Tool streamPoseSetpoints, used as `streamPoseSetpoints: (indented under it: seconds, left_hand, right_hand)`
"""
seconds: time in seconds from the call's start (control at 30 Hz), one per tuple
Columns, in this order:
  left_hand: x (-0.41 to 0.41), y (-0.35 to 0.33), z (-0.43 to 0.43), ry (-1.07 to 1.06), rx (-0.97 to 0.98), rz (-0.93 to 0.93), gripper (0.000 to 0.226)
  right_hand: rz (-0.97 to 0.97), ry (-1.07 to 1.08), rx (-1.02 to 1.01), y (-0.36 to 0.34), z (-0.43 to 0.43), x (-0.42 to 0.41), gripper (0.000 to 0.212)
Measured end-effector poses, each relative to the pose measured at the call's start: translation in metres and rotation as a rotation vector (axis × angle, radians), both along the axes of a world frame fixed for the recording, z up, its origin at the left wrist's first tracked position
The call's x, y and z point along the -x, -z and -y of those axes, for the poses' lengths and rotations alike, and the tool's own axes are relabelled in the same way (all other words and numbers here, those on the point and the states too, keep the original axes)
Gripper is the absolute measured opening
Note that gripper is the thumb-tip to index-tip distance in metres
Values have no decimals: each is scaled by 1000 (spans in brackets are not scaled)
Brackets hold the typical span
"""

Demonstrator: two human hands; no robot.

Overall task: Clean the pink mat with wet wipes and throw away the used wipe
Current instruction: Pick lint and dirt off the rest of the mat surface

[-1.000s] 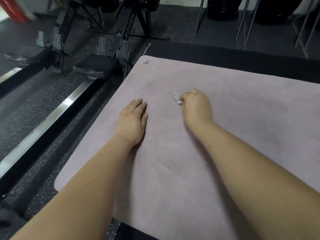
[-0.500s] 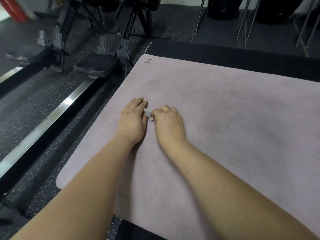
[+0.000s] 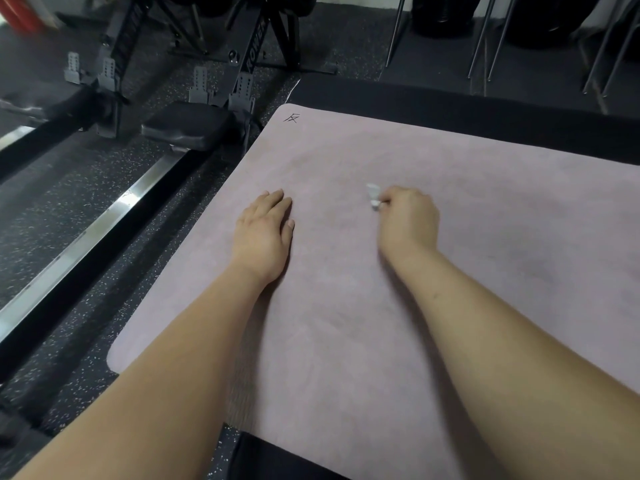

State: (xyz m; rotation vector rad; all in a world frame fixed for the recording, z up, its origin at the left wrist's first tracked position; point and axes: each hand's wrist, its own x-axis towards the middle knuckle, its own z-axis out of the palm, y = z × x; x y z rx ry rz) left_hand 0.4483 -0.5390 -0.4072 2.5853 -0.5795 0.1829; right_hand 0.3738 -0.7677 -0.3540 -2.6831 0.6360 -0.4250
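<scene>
The pink mat [image 3: 467, 209] lies flat on the floor and fills the middle and right of the view, with a small black mark near its far left corner. My left hand [image 3: 265, 230] rests flat on the mat, fingers straight and together. My right hand [image 3: 408, 220] is curled around a crumpled white wet wipe [image 3: 374, 197], which sticks out on the hand's left side and touches the mat. The two hands are well apart.
A black mat [image 3: 450, 102] lies under the pink one and shows along its far edge. Rowing machines with a black seat [image 3: 187, 126] and a metal rail [image 3: 86, 237] stand on the speckled floor to the left. Metal legs [image 3: 485, 36] stand beyond.
My right hand has swept the wipe to the right across the mat, away from my left hand, which it was next to half a second ago. The left hand has stayed put.
</scene>
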Motion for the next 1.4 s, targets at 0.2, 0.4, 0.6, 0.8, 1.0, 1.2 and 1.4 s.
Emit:
streamPoseSetpoints:
  seconds: [0.2, 0.4, 0.6, 0.8, 1.0, 1.2, 1.4]
  left_hand:
    - [5, -3, -3, 2, 39, -38, 53]
    - [7, -7, 0, 4, 50, -10, 40]
    - [6, -5, 0, 10, 37, 14, 39]
    - [5, -5, -1, 21, 36, 13, 38]
    - [5, -5, -1, 11, 36, 4, 39]
    - [6, -7, 0, 10, 26, 10, 38]
    - [18, -19, -6, 83, 77, 5, 34]
  right_hand:
    - [79, -362, 3, 6, -100, 24, 12]
    - [73, -229, 115, 5, -12, 18, 21]
    - [27, 13, 16, -3, 26, 22, 22]
    - [43, -371, -60, 12, -94, 29, 15]
    - [154, -439, 70, 20, -80, 36, 28]
    - [107, -107, 1, 19, 1, 32, 12]
    - [182, -69, 48, 32, -12, 35, 16]
